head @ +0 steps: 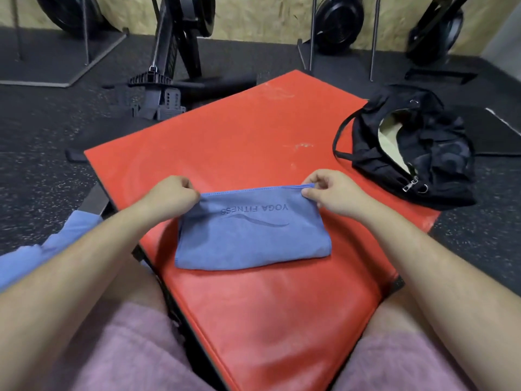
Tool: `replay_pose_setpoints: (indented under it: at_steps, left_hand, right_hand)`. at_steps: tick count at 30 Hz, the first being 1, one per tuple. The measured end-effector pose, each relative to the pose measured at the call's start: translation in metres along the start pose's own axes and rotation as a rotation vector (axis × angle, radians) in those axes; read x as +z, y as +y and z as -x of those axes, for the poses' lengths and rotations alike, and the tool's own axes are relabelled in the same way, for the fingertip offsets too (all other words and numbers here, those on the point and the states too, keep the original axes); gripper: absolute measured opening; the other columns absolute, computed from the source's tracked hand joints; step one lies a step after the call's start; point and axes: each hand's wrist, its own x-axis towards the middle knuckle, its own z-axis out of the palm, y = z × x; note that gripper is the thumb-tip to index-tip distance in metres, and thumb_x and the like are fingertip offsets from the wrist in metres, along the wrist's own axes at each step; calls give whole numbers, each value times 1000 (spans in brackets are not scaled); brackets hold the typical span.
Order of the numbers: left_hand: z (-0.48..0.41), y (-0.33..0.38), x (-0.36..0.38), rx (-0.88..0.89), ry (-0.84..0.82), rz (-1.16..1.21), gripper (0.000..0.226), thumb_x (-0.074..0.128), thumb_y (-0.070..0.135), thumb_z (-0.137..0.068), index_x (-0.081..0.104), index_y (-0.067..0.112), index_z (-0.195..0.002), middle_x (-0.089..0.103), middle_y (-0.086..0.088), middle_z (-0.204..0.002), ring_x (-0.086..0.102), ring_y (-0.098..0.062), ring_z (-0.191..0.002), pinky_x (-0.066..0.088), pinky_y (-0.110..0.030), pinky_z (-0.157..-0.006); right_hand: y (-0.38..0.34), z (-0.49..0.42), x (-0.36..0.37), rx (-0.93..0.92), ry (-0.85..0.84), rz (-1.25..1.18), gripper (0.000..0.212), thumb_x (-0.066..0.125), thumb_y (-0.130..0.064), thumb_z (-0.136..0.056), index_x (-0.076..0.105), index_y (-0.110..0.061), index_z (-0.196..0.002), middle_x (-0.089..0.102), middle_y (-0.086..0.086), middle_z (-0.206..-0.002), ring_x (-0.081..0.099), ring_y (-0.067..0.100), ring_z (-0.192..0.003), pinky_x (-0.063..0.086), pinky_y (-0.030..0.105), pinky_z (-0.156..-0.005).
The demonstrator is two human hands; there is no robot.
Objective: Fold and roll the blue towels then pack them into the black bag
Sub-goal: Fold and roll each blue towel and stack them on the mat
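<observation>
Dark speckled rubber floor (pixel 42 165) fills the room, with black exercise machines (pixel 169 66) lined up along the far wall. On that floor lies the big red mat (pixel 225 142), angled between the person's knees, with pink shorts (pixel 118 348) at the near edge. Over on the right, the black bag (pixel 439 165) sits at the mat's far right corner, slumped, mouth unzipped and pale lining showing. Centre of the mat, there's the blue towel (pixel 251 235), folded into a thick rectangle, lettering YOGA FITNESS reading upside down from here. A second blue towel (pixel 70 235) is heaped off the mat's left side, partly hidden behind the left forearm. Now the hands: the left hand (pixel 172 193) pinches the folded towel's far left corner, fingers curled tight, and the right hand (pixel 329 191) pinches the far right corner, the far edge stretched straight between them.
</observation>
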Motion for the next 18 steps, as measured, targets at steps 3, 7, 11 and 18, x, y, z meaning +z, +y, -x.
replay_pose_setpoints:
  at_steps: [3,7,11,18]
  left_hand:
    - [-7,-4,14,30,-27,-141,13,55,15,-87,58,9,-76,62,-10,-72,53,-28,-69,34,-29,-53]
    - [-39,-3,27,2,-29,-241,17,56,21,-87,54,12,-73,58,-7,-71,54,-30,-73,31,-31,-54]
    - [-51,7,22,-24,-33,-329,14,55,24,-87,61,12,-86,63,-14,-87,58,-33,-85,37,-32,-67]
    - [-21,1,14,-12,36,-205,23,54,29,-89,62,10,-79,63,-11,-75,58,-33,-75,41,-35,-61]
  right_hand:
    - [4,-16,13,-35,-37,72,6,67,-17,-90,65,-21,-87,67,2,-75,57,14,-62,52,38,-68]
    - [7,-45,21,-27,-75,174,4,62,-19,-91,62,-22,-89,66,-4,-81,59,16,-75,44,31,-65]
    - [8,-50,15,-16,-132,205,1,60,-20,-94,59,-19,-94,59,-7,-78,53,16,-74,38,31,-67]
    - [21,-16,19,-11,-88,42,8,60,-17,-96,57,-23,-91,63,-2,-78,55,14,-67,45,32,-67]
